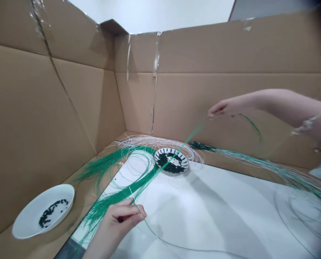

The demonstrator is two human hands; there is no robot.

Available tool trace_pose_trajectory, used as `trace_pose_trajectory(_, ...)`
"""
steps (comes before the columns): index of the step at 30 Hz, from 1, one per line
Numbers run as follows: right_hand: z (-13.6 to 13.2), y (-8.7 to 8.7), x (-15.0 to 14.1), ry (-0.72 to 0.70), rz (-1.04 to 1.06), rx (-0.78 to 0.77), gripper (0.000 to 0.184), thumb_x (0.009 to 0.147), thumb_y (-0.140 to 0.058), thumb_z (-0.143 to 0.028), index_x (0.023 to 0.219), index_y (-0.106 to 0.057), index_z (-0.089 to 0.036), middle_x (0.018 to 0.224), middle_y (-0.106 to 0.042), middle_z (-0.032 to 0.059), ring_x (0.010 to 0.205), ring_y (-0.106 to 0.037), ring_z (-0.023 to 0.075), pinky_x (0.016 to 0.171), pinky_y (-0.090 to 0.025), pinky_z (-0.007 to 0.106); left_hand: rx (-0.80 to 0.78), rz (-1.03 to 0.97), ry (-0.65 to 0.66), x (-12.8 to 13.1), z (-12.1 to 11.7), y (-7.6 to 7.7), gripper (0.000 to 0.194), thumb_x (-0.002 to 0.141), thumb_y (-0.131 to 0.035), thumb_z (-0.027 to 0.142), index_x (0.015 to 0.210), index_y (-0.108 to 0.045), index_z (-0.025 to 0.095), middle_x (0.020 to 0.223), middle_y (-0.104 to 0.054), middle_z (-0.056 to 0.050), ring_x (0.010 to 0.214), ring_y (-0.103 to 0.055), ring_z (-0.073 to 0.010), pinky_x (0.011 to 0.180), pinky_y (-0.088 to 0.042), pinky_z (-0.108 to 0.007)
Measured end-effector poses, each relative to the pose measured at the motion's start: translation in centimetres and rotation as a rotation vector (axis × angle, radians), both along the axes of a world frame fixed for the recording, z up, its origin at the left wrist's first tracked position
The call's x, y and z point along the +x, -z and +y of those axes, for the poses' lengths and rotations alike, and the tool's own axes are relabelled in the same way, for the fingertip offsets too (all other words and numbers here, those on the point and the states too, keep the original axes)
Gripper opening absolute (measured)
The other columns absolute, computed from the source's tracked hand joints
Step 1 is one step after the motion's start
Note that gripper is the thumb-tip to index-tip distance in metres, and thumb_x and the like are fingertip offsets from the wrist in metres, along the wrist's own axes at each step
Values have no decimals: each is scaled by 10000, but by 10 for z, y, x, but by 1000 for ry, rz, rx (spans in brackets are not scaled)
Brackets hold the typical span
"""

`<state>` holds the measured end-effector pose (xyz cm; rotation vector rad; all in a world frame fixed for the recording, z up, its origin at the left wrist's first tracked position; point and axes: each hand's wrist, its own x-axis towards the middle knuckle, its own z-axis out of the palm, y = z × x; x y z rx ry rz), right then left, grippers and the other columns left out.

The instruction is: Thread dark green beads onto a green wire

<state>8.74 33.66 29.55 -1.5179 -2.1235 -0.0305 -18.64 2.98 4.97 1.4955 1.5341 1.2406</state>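
My left hand (pixel 126 216), low in the middle, pinches a thin white wire-like strand (pixel 176 245). Its short end sticks up past the fingers, while the long end curves off across the white tabletop (pixel 211 216). Raised at the right, my right hand (pixel 218 108) has its fingers closed on a thin green strand (pixel 188 138), blurred by motion. The green strand slants down towards a bunch of green strands (pixel 138 185), and a short green tail hangs behind the hand. Beneath it stands a striped plate (pixel 185 168) with small dark pieces (pixel 164 160).
A white bowl (pixel 25 219) with small black pieces stands at the left on cardboard. White strands (pixel 149 139) lie coiled at the back. A long bundle of dark-tipped strands (pixel 243 157) runs along the right rear edge. Cardboard walls (pixel 230 50) enclose the table's back and left.
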Motion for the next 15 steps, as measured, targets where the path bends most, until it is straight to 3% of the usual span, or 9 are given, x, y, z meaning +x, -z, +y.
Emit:
trace_pose_trajectory(1, 2, -5, -21, -116, -64, 21, 543, 1096, -265, -148, 802, -706, -31, 911, -698, -14, 813, -715, 83, 793, -513, 226, 6, 13, -37, -1, 1, -2, 493, 864, -670, 487, 470, -603, 197, 600, -614, 2, 635, -421, -161, 876, -400, -351)
trace_pose_trajectory(2, 3, -9, -43, -234, -123, 55, 422, 1075, -378, -123, 818, -700, -32, 992, -712, 4, 967, -706, 130, 894, -489, 277, 11, 28, -68, -2, 2, -3, 454, 864, -670, 465, 496, -634, 202, 620, -639, -3, 645, -445, -167, 895, -410, -357)
trace_pose_trajectory(4, -2, -14, -87, -440, -189, 194, 310, 1041, -453, -187, 1024, -661, 43, 1229, -640, 51, 1318, -499, 263, 1060, -321, 376, 6, 71, -111, -4, 8, -2, 381, 873, -651, 433, 567, -698, 211, 665, -689, -22, 692, -501, -194, 877, -440, -355)
trace_pose_trajectory(5, -6, -13, -108, -515, -192, 274, 372, 1060, -380, -219, 1157, -606, 61, 1347, -559, 72, 1407, -381, 306, 1103, -251, 421, -2, 97, -133, -4, 11, 0, 358, 876, -638, 427, 602, -723, 213, 691, -713, -34, 722, -528, -208, 871, -451, -357)
trace_pose_trajectory(7, -12, 2, -147, -638, -179, 392, 378, 1079, -322, -199, 1310, -526, 21, 1482, -430, 85, 1468, -281, 313, 1166, -160, 467, -21, 142, -177, -6, 19, 6, 336, 874, -617, 428, 669, -767, 208, 759, -757, -62, 773, -574, -233, 900, -458, -379)
trace_pose_trajectory(10, -11, 58, -193, -762, -162, 437, 279, 1044, -425, -95, 1273, -585, -101, 1567, -367, 95, 1508, -235, 280, 1228, -108, 529, -57, 187, -223, -6, 28, 16, 326, 873, -595, 428, 779, -813, 206, 832, -777, -85, 772, -593, -246, 856, -473, -377)
trace_pose_trajectory(12, -5, 111, -212, -845, -198, 377, 194, 990, -602, -171, 1174, -658, -149, 1518, -468, 105, 1441, -382, 320, 1174, -300, 591, -93, 226, -214, -4, 31, 20, 311, 885, -585, 400, 785, -818, 219, 759, -754, -62, 741, -579, -239, 810, -477, -355)
trace_pose_trajectory(13, -1, 138, -217, -890, -230, 330, 247, 964, -665, -225, 1204, -658, -169, 1464, -536, 104, 1357, -491, 324, 1100, -415, 582, -113, 248, -205, -2, 31, 20, 303, 887, -586, 378, 751, -812, 230, 709, -733, -42, 728, -575, -233, 819, -476, -349)
trace_pose_trajectory(15, 8, 186, -221, -967, -297, 225, 293, 979, -661, -286, 1253, -642, -185, 1349, -626, 100, 1174, -635, 276, 975, -540, 505, -154, 290, -188, 2, 30, 20, 305, 881, -595, 336, 659, -783, 247, 630, -688, -9, 717, -585, -225, 875, -474, -350)
